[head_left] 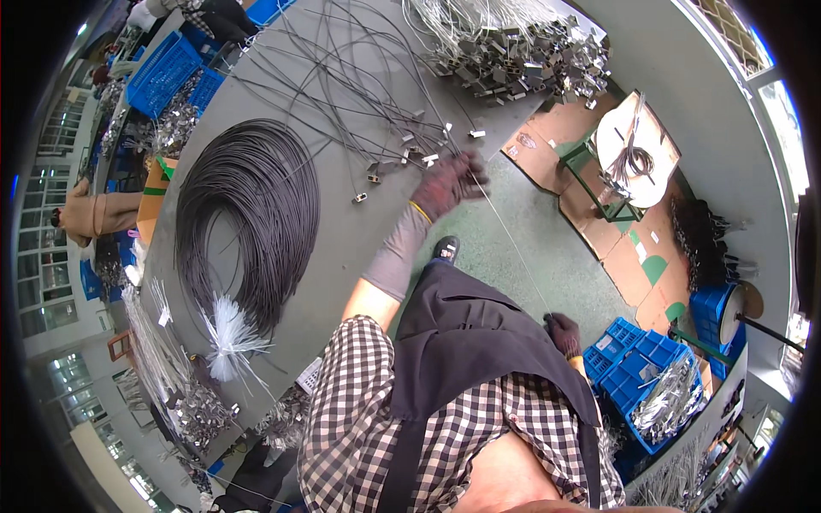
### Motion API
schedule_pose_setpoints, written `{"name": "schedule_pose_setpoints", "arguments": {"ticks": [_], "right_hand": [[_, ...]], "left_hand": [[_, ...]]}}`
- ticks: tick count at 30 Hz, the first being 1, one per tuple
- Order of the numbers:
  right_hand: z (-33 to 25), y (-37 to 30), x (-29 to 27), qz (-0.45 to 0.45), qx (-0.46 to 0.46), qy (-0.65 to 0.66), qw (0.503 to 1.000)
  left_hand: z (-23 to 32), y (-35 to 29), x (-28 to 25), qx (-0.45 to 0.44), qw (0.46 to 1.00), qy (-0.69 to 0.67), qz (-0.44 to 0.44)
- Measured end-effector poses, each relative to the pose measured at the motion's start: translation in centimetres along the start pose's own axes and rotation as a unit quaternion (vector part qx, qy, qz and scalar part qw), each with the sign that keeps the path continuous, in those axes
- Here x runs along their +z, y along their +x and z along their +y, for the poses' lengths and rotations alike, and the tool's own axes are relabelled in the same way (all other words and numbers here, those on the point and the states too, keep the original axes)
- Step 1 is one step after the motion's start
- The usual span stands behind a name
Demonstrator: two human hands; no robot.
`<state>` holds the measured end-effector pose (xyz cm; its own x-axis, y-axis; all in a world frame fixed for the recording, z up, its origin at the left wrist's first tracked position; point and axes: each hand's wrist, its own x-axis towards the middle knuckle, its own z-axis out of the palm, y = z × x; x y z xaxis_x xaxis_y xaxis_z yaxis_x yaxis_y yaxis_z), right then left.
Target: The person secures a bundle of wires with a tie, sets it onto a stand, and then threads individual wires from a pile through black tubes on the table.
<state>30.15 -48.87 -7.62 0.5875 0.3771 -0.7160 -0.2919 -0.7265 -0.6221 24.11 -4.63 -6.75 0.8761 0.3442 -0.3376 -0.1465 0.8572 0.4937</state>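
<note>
My left hand (449, 185), in a dark reddish-grey glove with a grey sleeve, is over the table's right edge. Its fingers close round a black cable (434, 98) that comes down from the far side of the table. A thin pale wire (513, 242) runs taut from there across to my right hand (564, 333), a gloved fist low beside my apron, closed on the wire's near end. Small metal clips (413, 154) on cable ends lie just left of my left hand. Whether the wire passes through one of them is hidden by the fingers.
A large coil of black cable (295, 214) lies on the grey table (342, 184), with a white wire bundle (229, 338) at its near end. Metal-ended pieces (530, 64) heap at the far right. Beyond stand a round-topped stand (633, 150), cardboard (603, 248) and blue crates (637, 363).
</note>
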Motion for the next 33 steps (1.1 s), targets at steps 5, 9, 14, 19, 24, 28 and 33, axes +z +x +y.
{"name": "schedule_pose_setpoints", "arguments": {"ticks": [5, 9, 14, 19, 24, 28, 33], "right_hand": [[-13.2, 8.2, 6.8, -0.023, -0.218, -0.055, 0.974], [-22.5, 8.9, 8.7, -0.067, -0.321, -0.049, 0.943], [-15.7, 8.3, 5.5, -0.093, -0.279, -0.202, 0.934], [-13.8, 5.8, 6.2, -0.143, -0.166, -0.133, 0.967], [-16.7, 9.3, 8.8, -0.119, -0.108, -0.066, 0.985], [-25.4, 11.9, 11.9, -0.123, -0.174, -0.042, 0.976], [-37.4, 11.9, 15.6, -0.099, -0.262, 0.047, 0.959]], "left_hand": [[-5.1, -1.6, 3.5, -0.091, 0.993, 0.073, 0.017], [-2.8, 0.6, 3.7, 0.043, 0.996, 0.072, 0.043], [9.2, 0.6, 4.3, 0.215, 0.939, 0.221, 0.151], [12.2, 1.4, 2.0, 0.214, 0.936, 0.172, 0.221], [13.7, 2.9, 0.8, 0.210, 0.946, 0.152, 0.194], [10.4, 3.1, -0.8, 0.161, 0.952, 0.179, 0.190], [3.7, 3.8, -3.0, 0.267, 0.826, 0.482, 0.118]]}}
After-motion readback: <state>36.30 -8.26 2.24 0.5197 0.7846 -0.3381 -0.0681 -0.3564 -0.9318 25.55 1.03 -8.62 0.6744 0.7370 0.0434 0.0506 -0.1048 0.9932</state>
